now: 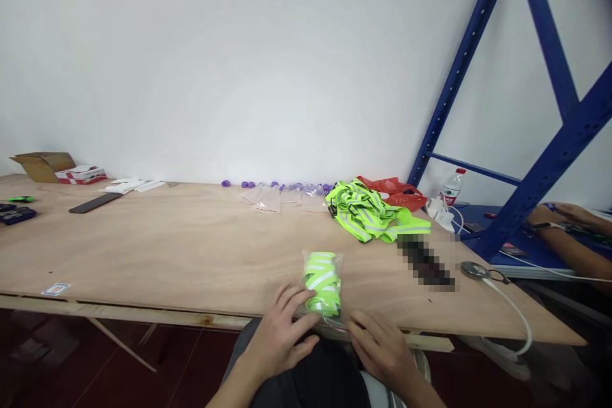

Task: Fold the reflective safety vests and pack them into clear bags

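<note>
A clear plastic bag [308, 257] lies at the table's front edge, its open end toward me. Inside it is a folded neon-green strap [323, 280] with silver reflective stripes. My left hand [283, 335] is at the bag's lower left, fingers stretched out and apart, fingertips resting on the plastic. At the lower right corner, my right hand [377, 344] has its fingers bent together on the edge of the bag's mouth. Further back on the right is a tangled pile of similar green reflective straps [366, 213] with black buckles.
Along the wall lie small clear bags [266, 197] and purple rolls [225, 183]. A red plastic bag [394, 191] sits behind the straps. Right are a cabled round device [474, 269], a bottle [452, 188] and a blue metal frame [516, 204]. Another person's arm [564, 236] shows beyond.
</note>
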`<state>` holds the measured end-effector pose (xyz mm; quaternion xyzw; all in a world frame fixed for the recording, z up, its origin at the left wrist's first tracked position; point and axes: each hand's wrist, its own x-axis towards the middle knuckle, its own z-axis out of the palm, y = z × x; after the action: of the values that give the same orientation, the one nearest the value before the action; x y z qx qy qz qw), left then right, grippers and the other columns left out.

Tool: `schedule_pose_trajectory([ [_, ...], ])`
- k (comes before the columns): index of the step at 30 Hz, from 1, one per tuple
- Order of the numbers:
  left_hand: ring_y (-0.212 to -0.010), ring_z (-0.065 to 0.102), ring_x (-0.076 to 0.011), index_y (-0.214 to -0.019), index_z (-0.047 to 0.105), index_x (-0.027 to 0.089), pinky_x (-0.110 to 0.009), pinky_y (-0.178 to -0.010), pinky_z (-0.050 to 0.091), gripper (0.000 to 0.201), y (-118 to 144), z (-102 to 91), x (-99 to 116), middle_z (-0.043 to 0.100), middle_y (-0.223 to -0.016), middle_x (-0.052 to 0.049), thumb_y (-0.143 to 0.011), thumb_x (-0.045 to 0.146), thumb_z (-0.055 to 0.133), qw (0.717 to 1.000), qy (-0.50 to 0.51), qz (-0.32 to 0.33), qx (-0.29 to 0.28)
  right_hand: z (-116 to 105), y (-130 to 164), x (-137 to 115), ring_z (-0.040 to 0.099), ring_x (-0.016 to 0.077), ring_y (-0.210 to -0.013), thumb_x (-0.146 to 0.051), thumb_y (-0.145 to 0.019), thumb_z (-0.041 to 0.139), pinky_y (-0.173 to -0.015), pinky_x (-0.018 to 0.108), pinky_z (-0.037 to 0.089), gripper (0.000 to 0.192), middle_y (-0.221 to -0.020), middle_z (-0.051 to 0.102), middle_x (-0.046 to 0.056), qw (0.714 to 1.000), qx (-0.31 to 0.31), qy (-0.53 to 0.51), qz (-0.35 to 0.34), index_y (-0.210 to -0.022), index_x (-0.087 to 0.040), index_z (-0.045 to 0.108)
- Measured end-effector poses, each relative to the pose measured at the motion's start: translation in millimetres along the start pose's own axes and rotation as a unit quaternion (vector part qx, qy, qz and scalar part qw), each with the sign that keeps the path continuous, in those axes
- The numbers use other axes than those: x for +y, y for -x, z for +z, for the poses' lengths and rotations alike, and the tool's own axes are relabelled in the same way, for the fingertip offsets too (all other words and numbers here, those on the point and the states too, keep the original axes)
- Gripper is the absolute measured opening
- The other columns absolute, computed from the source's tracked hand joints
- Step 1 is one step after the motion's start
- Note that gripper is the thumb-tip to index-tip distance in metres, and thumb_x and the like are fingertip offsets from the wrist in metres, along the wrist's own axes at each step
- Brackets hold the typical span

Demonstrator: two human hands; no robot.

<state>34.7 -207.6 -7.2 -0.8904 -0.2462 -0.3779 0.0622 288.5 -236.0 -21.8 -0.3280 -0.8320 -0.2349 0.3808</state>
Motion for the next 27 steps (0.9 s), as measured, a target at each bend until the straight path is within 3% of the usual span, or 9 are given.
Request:
schedule_pose_trajectory([
  [4, -0.123, 0.054, -0.0267, -0.104, 0.065, 0.022, -0.052, -0.111, 0.040, 0.016, -8, 14.5, 6, 0.063, -0.128, -0.008, -0.088, 0.024, 0.065, 0.999, -0.018, 0.045, 0.012, 4, -6, -2, 0.066, 0.0182, -0.079, -0.004, -0.090, 0.049, -0.070, 0.030, 0.053, 0.022, -0.090, 0.072, 0.009, 1.000, -0.008, -0.020, -0.010, -0.097, -0.017, 0.066],
  [8, -0.113, 0.059, -0.0216, -0.097, 0.065, 0.020, -0.045, -0.108, 0.044, 0.009, -16, 22.4, 10, 0.068, -0.116, -0.005, -0.090, 0.016, 0.060, 0.999, -0.011, 0.040, 0.033, 6, -10, -3, 0.066, 0.0178, -0.079, -0.002, -0.089, 0.048, -0.070, 0.030, 0.053, 0.023, -0.091, 0.072, 0.009, 0.999, -0.010, -0.043, -0.008, -0.097, -0.016, 0.065],
  [14, -0.108, 0.061, -0.0219, -0.102, 0.064, 0.018, -0.041, -0.099, 0.050, 0.013, -18, 21.5, 8, 0.069, -0.111, -0.008, -0.093, 0.014, 0.055, 1.000, 0.007, 0.010, 0.019, 9, -11, -6, 0.066, 0.0182, -0.078, -0.003, -0.090, 0.049, -0.071, 0.030, 0.054, 0.020, -0.089, 0.072, 0.009, 0.998, -0.008, -0.054, 0.013, -0.093, -0.016, 0.064],
  [20, -0.106, 0.060, -0.0220, -0.096, 0.066, 0.019, -0.041, -0.096, 0.052, 0.015, -19, 23.5, 6, 0.068, -0.109, -0.009, -0.092, 0.012, 0.052, 1.000, 0.010, 0.004, 0.027, 13, -14, -10, 0.069, 0.0189, -0.081, -0.007, -0.093, 0.051, -0.074, 0.031, 0.055, 0.021, -0.092, 0.073, 0.009, 0.999, -0.001, -0.042, 0.026, -0.104, -0.017, 0.064],
  [27, -0.110, 0.058, -0.0234, -0.102, 0.065, 0.018, -0.043, -0.099, 0.051, 0.016, -22, 23.2, 5, 0.065, -0.117, -0.010, -0.092, 0.014, 0.054, 1.000, -0.003, -0.013, -0.018, 13, -17, -9, 0.070, 0.0180, -0.079, -0.007, -0.094, 0.050, -0.073, 0.031, 0.056, 0.019, -0.089, 0.074, 0.008, 0.999, 0.002, -0.033, 0.024, -0.101, -0.017, 0.064],
])
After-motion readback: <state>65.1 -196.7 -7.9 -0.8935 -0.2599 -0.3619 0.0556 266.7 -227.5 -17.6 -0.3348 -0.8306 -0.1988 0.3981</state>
